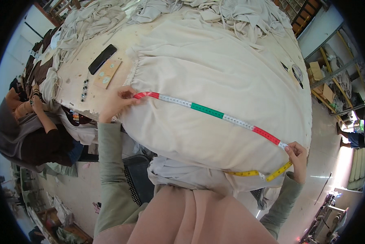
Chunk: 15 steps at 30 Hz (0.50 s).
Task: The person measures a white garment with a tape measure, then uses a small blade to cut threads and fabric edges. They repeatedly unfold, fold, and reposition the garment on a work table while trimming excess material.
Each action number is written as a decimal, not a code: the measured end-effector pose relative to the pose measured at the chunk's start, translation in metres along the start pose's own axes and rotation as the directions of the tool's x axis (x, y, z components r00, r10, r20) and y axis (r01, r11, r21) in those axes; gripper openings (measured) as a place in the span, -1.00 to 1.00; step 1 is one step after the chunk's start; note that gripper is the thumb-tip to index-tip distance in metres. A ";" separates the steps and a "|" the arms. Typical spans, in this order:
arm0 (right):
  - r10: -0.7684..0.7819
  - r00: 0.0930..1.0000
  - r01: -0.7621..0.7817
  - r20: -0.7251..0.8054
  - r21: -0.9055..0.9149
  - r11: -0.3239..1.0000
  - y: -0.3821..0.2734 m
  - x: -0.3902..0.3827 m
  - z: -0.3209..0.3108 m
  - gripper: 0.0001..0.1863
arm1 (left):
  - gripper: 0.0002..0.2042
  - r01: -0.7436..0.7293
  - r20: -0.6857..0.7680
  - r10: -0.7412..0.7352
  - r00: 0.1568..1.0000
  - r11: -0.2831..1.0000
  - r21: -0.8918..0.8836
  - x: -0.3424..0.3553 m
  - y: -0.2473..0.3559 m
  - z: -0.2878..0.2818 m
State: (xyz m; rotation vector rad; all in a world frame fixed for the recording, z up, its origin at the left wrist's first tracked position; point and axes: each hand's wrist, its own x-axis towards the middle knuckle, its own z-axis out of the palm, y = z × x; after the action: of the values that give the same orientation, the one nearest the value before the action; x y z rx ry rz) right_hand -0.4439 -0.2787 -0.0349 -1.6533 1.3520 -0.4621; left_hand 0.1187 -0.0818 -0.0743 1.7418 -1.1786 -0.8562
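A cream garment [215, 73] with a gathered elastic edge at its left lies spread over the table, its near side hanging over the front. Across it runs a measuring tape [207, 110] banded in red, white and green, stretched from left to right. My left hand [123, 99] pinches the tape's left end beside the gathered edge. At the right, my right hand [297, 158] grips the tape near the garment's far right end. Past that hand the tape turns yellow and loops back over the hanging cloth.
A black phone [102, 59], a small tan card [108, 74] and a beaded strip [84, 90] lie left of the garment. Heaped pale cloth [247, 18] covers the back. Scissors [299, 77] lie at the right edge. Another person [40, 134] works at the left; shelving [329, 73] stands right.
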 end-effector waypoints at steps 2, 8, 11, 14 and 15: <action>0.001 1.000 -0.002 -0.013 -0.027 1.000 -0.003 -0.007 -0.004 -0.81 | -0.84 -0.004 0.052 0.012 0.999 0.987 -0.164 -0.008 -0.007 -0.017; -0.046 0.981 0.046 0.187 0.003 0.999 -0.010 -0.056 -0.050 -0.76 | -0.89 -0.199 -0.085 0.182 0.980 0.943 -0.268 -0.019 -0.036 -0.074; -0.259 0.910 0.311 0.322 -0.120 0.943 -0.005 -0.093 -0.088 -0.74 | -0.84 -0.116 -0.268 0.030 0.963 0.943 -0.311 -0.013 -0.050 -0.096; -0.600 0.711 0.688 0.368 -0.185 0.702 -0.005 -0.125 -0.135 -0.73 | -0.83 -0.131 -0.425 -0.016 0.905 0.940 -0.315 -0.003 -0.052 -0.110; -0.647 0.697 0.715 0.309 -0.229 0.661 -0.008 -0.136 -0.150 -0.74 | -0.83 -0.103 -0.418 -0.032 0.908 0.950 -0.295 0.000 -0.050 -0.111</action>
State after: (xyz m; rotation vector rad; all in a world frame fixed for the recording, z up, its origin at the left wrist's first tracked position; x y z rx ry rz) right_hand -0.5974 -0.2165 0.0821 -2.4332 0.6145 -0.4880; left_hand 0.2334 -0.0421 -0.0745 1.5357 -0.7406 -0.5670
